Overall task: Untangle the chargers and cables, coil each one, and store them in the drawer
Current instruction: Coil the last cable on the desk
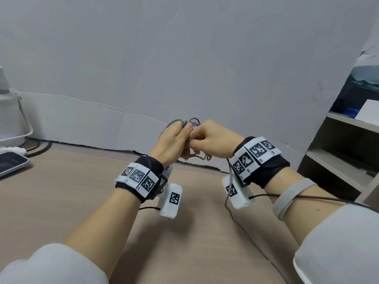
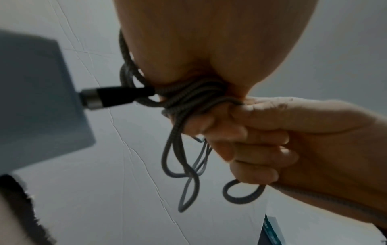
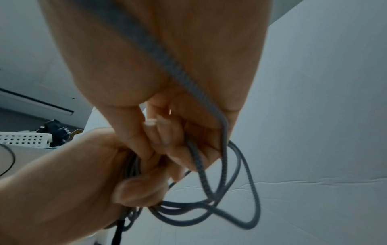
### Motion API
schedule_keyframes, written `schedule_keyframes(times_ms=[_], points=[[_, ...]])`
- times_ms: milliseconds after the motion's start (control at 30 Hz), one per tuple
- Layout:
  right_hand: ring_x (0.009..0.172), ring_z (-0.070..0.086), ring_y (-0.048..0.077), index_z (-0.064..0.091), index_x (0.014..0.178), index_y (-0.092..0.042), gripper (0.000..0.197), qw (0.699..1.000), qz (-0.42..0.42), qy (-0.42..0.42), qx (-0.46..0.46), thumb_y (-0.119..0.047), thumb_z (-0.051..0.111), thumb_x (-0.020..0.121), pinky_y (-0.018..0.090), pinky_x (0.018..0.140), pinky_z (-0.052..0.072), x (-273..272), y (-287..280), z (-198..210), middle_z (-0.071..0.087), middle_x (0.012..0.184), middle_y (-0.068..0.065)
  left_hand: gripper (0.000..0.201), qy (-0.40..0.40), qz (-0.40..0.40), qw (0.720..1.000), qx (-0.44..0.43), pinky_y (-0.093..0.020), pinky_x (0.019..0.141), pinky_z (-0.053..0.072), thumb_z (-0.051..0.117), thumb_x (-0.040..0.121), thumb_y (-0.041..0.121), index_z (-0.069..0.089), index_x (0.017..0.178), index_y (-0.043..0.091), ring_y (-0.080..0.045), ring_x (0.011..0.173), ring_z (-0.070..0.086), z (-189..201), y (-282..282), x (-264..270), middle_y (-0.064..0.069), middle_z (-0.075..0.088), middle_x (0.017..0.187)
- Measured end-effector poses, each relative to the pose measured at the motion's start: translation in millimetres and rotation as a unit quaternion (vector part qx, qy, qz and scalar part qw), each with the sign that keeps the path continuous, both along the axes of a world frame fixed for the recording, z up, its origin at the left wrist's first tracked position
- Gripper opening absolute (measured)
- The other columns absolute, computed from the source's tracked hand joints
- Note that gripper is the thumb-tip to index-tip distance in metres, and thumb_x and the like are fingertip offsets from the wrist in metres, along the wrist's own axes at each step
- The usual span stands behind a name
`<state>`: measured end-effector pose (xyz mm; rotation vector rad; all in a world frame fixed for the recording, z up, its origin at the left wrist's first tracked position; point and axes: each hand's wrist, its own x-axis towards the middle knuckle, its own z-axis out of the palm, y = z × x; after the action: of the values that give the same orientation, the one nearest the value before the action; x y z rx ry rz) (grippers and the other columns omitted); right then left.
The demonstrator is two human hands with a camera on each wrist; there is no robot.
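A grey braided cable [image 1: 192,121] is bunched in loops between both hands, raised above the wooden table [image 1: 82,201]. My left hand [image 1: 176,138] grips the gathered loops [image 2: 188,97] in its curled fingers. My right hand [image 1: 213,138] meets it from the right and pinches a strand [image 3: 222,126] of the same cable. Loose loops [image 3: 232,199] hang below the fingers. A tail [image 1: 230,181] drops past my right wrist to the table. The cable's black plug [image 2: 113,97] with a silver collar sits in a blurred grey block [image 2: 35,102] beside my left palm. No drawer is in view.
A white appliance [image 1: 10,119] and a phone [image 1: 12,162] sit at the table's far left. A creased grey board [image 1: 184,58] stands behind the hands. An open shelf unit [image 1: 338,152] stands at the right. A white perforated basket [image 3: 25,139] shows in the right wrist view.
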<state>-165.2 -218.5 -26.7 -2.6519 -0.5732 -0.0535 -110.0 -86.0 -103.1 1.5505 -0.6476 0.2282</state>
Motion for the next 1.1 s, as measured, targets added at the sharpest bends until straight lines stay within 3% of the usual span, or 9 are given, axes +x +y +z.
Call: schedule_keyframes(times_ms=[100, 233, 333, 467, 600, 700, 867, 1000, 1100], points=[[0.056, 0.055, 0.022, 0.073, 0.092, -0.005, 0.015, 0.999, 0.004, -0.02, 0.039, -0.012, 0.06, 0.091, 0.044, 0.058, 0.057, 0, 0, -6, 0.065, 0.073, 0.017, 0.039, 0.001, 0.002, 1.0, -0.003, -0.026, 0.05, 0.034, 0.047, 0.103, 0.039, 0.045, 0.08, 0.008, -0.01, 0.047, 0.042, 5, 4, -3, 0.011, 0.045, 0.053], [0.06, 0.054, 0.019, 0.052, 0.106, -0.01, 0.027, 0.994, -0.02, 0.009, 0.109, -0.004, 0.069, 0.086, 0.038, 0.059, 0.053, 1, -7, -10, 0.055, 0.069, 0.003, 0.053, -0.03, -0.016, 0.995, 0.096, -0.015, 0.053, 0.039, 0.065, 0.091, 0.054, 0.057, 0.089, 0.001, -0.003, 0.053, 0.048, 8, 25, 1, 0.012, 0.052, 0.059], [0.059, 0.059, 0.016, 0.054, 0.105, -0.015, 0.03, 1.0, -0.028, -0.007, -0.012, -0.003, 0.069, 0.082, 0.034, 0.063, 0.053, 2, -16, -8, 0.062, 0.073, 0.001, 0.055, -0.058, 0.002, 0.984, 0.166, -0.035, 0.065, 0.049, 0.084, 0.072, 0.051, 0.064, 0.091, 0.003, -0.015, 0.064, 0.057, 2, 32, 14, -0.001, 0.066, 0.071], [0.082, 0.062, 0.018, 0.06, 0.105, -0.02, 0.025, 0.99, -0.042, -0.047, -0.128, -0.005, 0.065, 0.085, 0.032, 0.078, 0.051, 5, -18, -4, 0.07, 0.087, -0.001, 0.04, -0.083, 0.08, 0.983, 0.146, -0.021, 0.063, 0.045, 0.079, 0.085, 0.036, 0.066, 0.082, -0.002, 0.0, 0.062, 0.062, 1, 26, 13, 0.015, 0.064, 0.063], [0.092, 0.058, 0.017, 0.06, 0.094, -0.025, 0.023, 0.965, -0.075, -0.061, -0.245, -0.005, 0.051, 0.09, 0.032, 0.09, 0.047, 8, -32, -13, 0.07, 0.086, -0.009, 0.036, -0.073, 0.174, 0.98, 0.07, -0.027, 0.061, 0.043, 0.071, 0.091, 0.042, 0.065, 0.071, 0.012, 0.0, 0.059, 0.058, 5, 40, 19, 0.007, 0.067, 0.07], [0.074, 0.06, 0.011, 0.066, 0.098, -0.017, 0.018, 0.977, -0.09, -0.064, -0.181, -0.013, 0.049, 0.1, 0.026, 0.074, 0.043, 6, -53, -22, 0.073, 0.075, 0.0, 0.038, -0.026, 0.28, 0.96, 0.005, -0.028, 0.059, 0.036, 0.068, 0.092, 0.045, 0.069, 0.067, 0.017, -0.001, 0.053, 0.05, 8, 60, 30, 0.009, 0.055, 0.061], [0.044, 0.055, 0.013, 0.065, 0.095, -0.015, 0.014, 0.993, -0.095, -0.068, -0.02, -0.024, 0.056, 0.101, 0.024, 0.05, 0.044, 3, -68, -18, 0.058, 0.05, 0.0, 0.039, 0.061, 0.395, 0.916, -0.026, -0.029, 0.07, 0.041, 0.064, 0.091, 0.049, 0.073, 0.08, 0.013, -0.024, 0.076, 0.06, -3, 72, 46, 0.002, 0.065, 0.074], [0.049, 0.058, 0.022, 0.066, 0.101, -0.01, 0.012, 0.993, -0.087, 0.072, 0.022, -0.02, 0.059, 0.1, 0.025, 0.057, 0.051, -6, -74, -10, 0.055, 0.051, 0.004, 0.047, 0.1, 0.477, 0.872, -0.041, -0.032, 0.073, 0.04, 0.06, 0.093, 0.052, 0.073, 0.092, 0.007, -0.032, 0.085, 0.062, -13, 100, 59, -0.012, 0.07, 0.09], [0.048, 0.053, 0.023, 0.068, 0.102, -0.007, 0.017, 0.987, -0.127, 0.037, 0.094, -0.019, 0.056, 0.102, 0.031, 0.054, 0.052, -1, -74, -12, 0.05, 0.055, 0.006, 0.046, 0.106, 0.485, 0.867, -0.05, -0.032, 0.073, 0.04, 0.058, 0.095, 0.049, 0.072, 0.092, 0.006, -0.032, 0.083, 0.06, -12, 97, 55, -0.011, 0.067, 0.088]])
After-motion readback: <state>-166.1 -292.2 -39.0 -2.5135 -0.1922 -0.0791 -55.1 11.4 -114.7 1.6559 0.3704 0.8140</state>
